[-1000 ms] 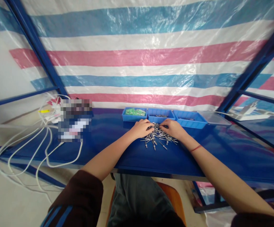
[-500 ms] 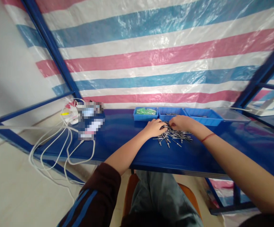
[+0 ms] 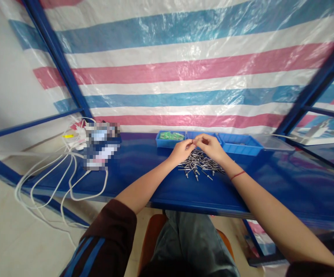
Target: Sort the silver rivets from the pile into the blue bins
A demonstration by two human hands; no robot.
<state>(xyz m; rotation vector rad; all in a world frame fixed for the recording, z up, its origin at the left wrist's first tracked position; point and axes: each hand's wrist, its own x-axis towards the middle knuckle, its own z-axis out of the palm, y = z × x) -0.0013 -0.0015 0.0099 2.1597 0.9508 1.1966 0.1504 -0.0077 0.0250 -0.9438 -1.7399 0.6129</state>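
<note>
A pile of blind rivets (image 3: 197, 163), thin and silvery with flanged heads, is spread over the blue table. Just above the back of this pile my left hand (image 3: 181, 151) and my right hand (image 3: 210, 147) meet fingertip to fingertip. Both hands are closed in a pinch; whatever sits between the fingers is too small to make out. Behind them stands a blue bin (image 3: 189, 135), mostly covered by my right hand. To its left a blue bin (image 3: 167, 144) holds green-and-white items. A third blue bin (image 3: 240, 147) on the right has a little something dark in it.
Blurred-out devices (image 3: 100, 146) and white cables (image 3: 74, 188) occupy the table's left end, some cables hanging over the edge. Blue frame posts (image 3: 54, 57) rise at both sides, with a striped plastic sheet (image 3: 167, 73) behind. A clear lid-like sheet (image 3: 276, 143) lies right of the bins.
Both hands have lifted off the pile and come together, the right moving left to the left hand's fingertips. The view has shifted slightly, so the table appears further left.
</note>
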